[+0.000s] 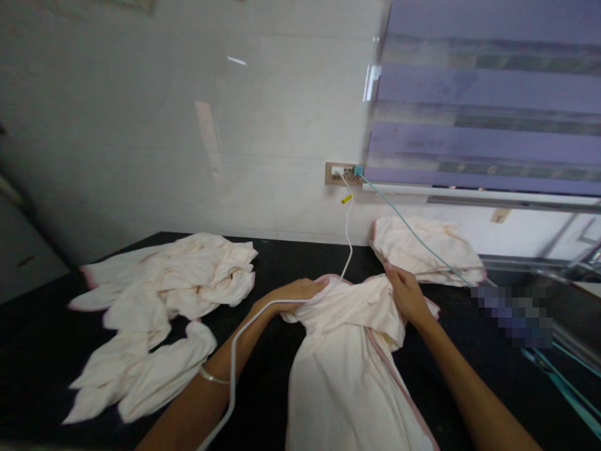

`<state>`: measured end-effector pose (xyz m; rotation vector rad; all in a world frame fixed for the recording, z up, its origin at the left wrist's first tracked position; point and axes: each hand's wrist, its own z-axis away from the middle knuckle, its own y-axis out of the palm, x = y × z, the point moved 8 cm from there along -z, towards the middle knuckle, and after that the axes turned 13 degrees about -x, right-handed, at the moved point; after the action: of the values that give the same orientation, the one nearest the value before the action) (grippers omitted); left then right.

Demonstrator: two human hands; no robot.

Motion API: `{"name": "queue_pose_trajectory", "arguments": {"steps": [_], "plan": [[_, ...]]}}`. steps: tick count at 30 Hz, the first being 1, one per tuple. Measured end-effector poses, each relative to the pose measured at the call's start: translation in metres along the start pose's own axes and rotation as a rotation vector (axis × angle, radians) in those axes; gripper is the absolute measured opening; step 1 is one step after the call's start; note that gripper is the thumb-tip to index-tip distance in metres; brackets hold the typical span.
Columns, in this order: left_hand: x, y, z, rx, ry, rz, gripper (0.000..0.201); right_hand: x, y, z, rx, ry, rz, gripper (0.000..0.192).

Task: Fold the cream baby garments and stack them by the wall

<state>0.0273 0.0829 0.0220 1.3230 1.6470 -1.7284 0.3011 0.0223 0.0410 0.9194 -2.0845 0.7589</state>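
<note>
A cream cloth with pink edging (345, 351) lies spread on the black counter (263, 376) in front of me, running from the middle down to the near edge. My left hand (295, 291) lies flat on its far left corner. My right hand (407, 293) grips a bunched fold at its far right corner. A thin bangle circles my left wrist. A white cable (233, 357) drapes over my left forearm.
A heap of similar cream cloths (159, 307) lies to the left. A folded cream cloth (422, 247) sits at the back right by the wall. A wall socket (342, 173) holds the white cable and a teal cable (413, 235). A window blind (483, 100) hangs at right.
</note>
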Motion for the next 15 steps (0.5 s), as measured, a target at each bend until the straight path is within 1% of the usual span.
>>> {"name": "queue_pose_trajectory", "arguments": {"steps": [3,4,6,9,12,13,15], "plan": [[0.0,0.001,-0.004,0.064,0.035,-0.042,0.062,-0.001,-0.003,-0.002,-0.019,-0.034,0.136,0.054],[0.0,0.001,-0.005,0.074,0.058,-0.057,0.062,0.0,-0.003,-0.001,-0.009,-0.047,0.171,0.055],[-0.001,-0.002,-0.007,0.091,0.108,-0.077,0.06,0.001,0.002,0.0,0.055,-0.065,0.217,0.055],[-0.001,-0.006,-0.006,0.114,0.16,-0.089,0.053,0.001,0.008,0.005,0.202,-0.063,0.273,0.055],[0.0,-0.011,-0.005,0.102,0.206,-0.18,0.048,0.0,0.011,0.012,0.373,-0.055,0.325,0.048],[0.0,-0.013,-0.005,0.072,0.225,-0.224,0.048,0.0,0.013,0.015,0.458,-0.059,0.333,0.045],[0.001,-0.022,-0.008,-0.053,0.261,-0.311,0.049,0.0,0.017,0.023,0.621,-0.088,0.346,0.042]]}}
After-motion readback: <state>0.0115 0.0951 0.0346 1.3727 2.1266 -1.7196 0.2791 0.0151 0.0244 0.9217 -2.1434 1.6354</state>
